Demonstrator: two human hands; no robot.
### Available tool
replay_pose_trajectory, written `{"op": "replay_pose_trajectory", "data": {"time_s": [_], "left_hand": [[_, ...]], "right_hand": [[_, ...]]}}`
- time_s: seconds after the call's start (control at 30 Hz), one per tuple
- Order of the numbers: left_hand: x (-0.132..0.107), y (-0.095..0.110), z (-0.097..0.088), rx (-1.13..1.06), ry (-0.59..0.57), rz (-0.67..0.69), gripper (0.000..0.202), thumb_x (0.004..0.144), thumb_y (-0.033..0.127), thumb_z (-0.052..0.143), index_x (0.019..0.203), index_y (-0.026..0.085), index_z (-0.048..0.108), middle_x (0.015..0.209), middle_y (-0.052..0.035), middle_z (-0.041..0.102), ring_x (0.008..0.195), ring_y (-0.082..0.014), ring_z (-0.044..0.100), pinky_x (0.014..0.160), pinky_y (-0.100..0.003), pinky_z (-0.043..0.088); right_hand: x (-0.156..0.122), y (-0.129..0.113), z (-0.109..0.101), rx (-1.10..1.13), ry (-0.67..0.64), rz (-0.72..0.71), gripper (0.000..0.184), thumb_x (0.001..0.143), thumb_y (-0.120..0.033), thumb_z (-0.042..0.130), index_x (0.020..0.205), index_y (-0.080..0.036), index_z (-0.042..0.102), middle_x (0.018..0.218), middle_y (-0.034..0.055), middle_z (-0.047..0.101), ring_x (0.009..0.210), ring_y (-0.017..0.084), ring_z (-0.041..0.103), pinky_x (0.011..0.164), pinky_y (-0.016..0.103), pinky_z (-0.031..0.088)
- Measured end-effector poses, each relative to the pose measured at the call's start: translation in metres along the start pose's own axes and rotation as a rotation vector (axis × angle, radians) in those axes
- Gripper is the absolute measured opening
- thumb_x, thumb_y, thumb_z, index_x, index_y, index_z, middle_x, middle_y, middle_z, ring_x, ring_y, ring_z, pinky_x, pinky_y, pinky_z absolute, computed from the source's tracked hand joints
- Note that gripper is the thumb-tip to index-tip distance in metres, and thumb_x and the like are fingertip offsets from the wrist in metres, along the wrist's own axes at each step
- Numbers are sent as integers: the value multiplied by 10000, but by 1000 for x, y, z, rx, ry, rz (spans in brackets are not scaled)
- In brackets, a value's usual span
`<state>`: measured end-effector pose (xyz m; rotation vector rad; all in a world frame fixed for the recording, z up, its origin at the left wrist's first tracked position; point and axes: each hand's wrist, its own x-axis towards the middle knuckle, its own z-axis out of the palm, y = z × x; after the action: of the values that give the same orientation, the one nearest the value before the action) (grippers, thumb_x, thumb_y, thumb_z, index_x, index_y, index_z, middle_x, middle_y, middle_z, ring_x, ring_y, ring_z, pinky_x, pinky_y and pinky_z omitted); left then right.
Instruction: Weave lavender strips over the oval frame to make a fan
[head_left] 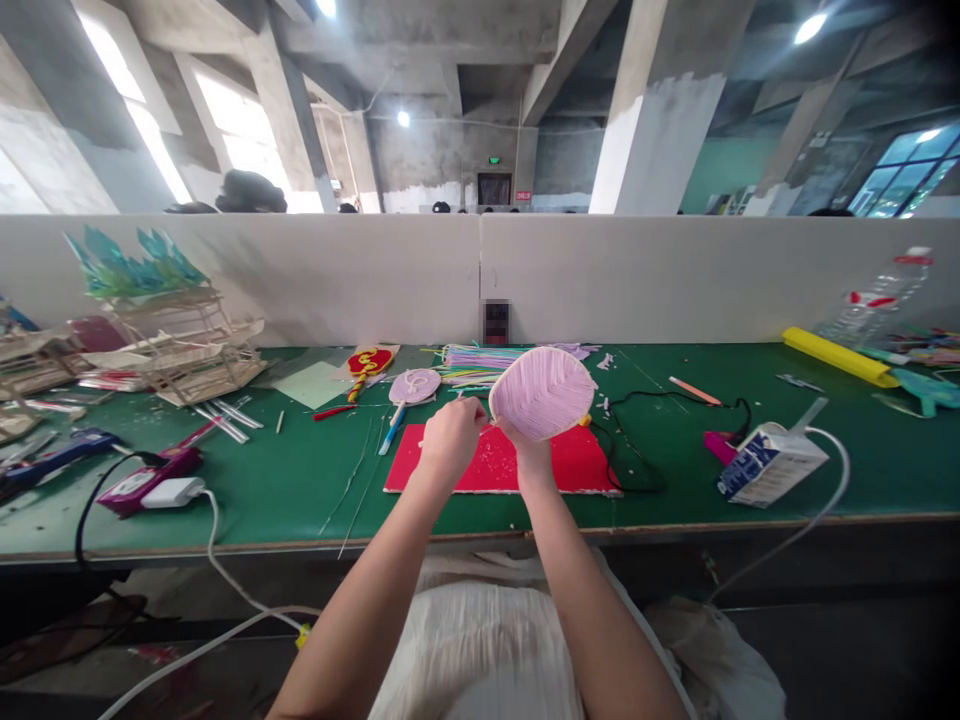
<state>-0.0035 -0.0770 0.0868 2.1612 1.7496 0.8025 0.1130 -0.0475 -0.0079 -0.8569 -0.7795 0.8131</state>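
Observation:
A lilac, leaf-ribbed round fan (545, 392) with a pale rim is held up over the table, slightly tilted. My right hand (531, 452) grips its lower edge from beneath, the fingers partly hidden behind it. Just left of the fan, my left hand (454, 432) is closed in a pinch; what its fingers hold is too small to make out. Below both hands lies a red board (495, 468) sprinkled with white bits. Near my left hand are a smaller lilac disc (415, 386) and a blue pen-like stick (392, 428).
Behind the hands lies a bundle of pastel strips (472, 362), beside a red-and-yellow fan-shaped piece (370, 362). Stick models (187, 350) and a purple power strip (142, 482) occupy the left. To the right are a carton (772, 465), a yellow roll (840, 358) and trailing cables.

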Motion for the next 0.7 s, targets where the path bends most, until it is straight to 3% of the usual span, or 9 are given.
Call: {"op": "replay_pose_trajectory", "data": {"time_s": [0.1,0.17,0.33,0.5,0.7], "left_hand": [[-9,9,8,-32,37,-46,124,808,180,516,742,196,620,852,-69,683,740,-206,603,581,-256,353],[-16,15,14,-81,63,-65,125,821,186,507,745,194,605,830,-73,680,737,-209,607,567,-255,348],[-28,19,36,-282,121,-80,113,828,209,517,728,188,565,760,-59,668,705,-188,622,572,-241,379],[-27,9,63,-574,114,-97,120,825,244,510,736,180,558,688,-24,660,559,-135,623,551,-225,453],[-19,-12,79,-818,82,-67,182,762,335,567,702,164,586,650,-24,652,614,-145,635,595,-239,493]], "right_hand": [[-6,-1,0,27,76,14,526,634,-323,789,1094,-153,601,1188,91,609,1069,260,549,933,451,445],[-9,-2,2,59,128,31,561,560,-329,806,1061,-161,617,1179,89,621,1081,269,541,942,448,432],[-16,-7,6,166,164,131,528,556,-374,788,1004,-140,635,1093,107,652,975,244,597,792,375,506],[-21,-14,5,243,151,276,449,571,-402,775,922,-144,666,941,76,679,811,199,629,611,294,496],[-16,-14,7,322,132,344,410,502,-345,802,854,-178,675,899,41,670,818,166,621,607,248,471]]}}
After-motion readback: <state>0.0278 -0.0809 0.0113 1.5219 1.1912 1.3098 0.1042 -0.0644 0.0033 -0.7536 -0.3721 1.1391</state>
